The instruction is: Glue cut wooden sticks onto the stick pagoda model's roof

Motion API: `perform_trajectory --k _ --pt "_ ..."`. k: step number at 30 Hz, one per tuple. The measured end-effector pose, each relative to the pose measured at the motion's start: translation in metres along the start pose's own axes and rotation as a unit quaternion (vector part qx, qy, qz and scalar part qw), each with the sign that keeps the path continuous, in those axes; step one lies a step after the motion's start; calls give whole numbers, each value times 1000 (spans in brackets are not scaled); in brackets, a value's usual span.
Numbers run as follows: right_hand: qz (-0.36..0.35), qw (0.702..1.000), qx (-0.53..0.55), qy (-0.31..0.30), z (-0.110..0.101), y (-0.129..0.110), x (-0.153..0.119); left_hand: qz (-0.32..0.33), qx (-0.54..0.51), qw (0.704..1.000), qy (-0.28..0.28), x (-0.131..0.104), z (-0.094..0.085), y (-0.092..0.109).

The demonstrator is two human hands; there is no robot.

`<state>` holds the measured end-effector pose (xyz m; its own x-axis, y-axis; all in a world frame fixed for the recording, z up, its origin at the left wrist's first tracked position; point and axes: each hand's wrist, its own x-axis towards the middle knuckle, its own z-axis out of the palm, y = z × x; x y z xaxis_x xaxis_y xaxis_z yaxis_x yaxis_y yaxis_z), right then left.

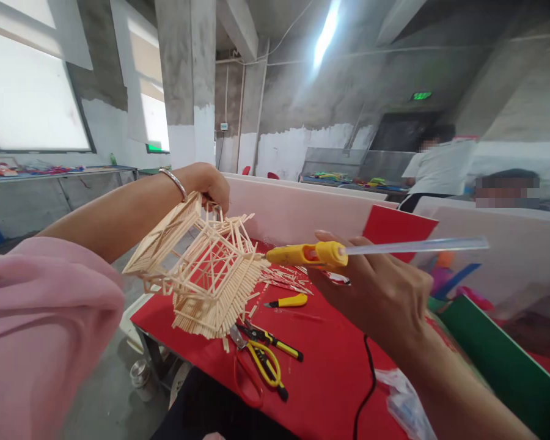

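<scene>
A model built of thin wooden sticks (211,263) is held up over the red tabletop, tilted, its open lattice facing me. My left hand (213,186) is closed on its far upper edge, with the fingertips partly hidden. In my right hand (376,284) is a yellow glue gun (307,253), its nozzle pointing left at the right edge of the model, touching or very near it. A long clear glue stick (417,245) sticks out of the gun's back end toward the right.
On the red table (321,360) lie loose sticks (286,280), a yellow cutter (293,300), yellow-handled scissors (266,363), pliers (282,345) and red scissor handles (249,382). A black cord (370,385) and plastic bag (406,406) are at right. White boards stand behind; two people are beyond.
</scene>
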<state>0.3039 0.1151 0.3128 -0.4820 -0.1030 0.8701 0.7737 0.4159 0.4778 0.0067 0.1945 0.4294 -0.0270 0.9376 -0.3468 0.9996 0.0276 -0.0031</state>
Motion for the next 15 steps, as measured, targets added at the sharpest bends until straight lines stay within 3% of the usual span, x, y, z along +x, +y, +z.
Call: perform_trajectory --k 6,15 --pt "-16 999 27 -23 1 3 -1 1 -18 999 -39 10 0 1" --pt "12 996 27 -85 -3 -2 6 32 19 998 -45 20 3 10"
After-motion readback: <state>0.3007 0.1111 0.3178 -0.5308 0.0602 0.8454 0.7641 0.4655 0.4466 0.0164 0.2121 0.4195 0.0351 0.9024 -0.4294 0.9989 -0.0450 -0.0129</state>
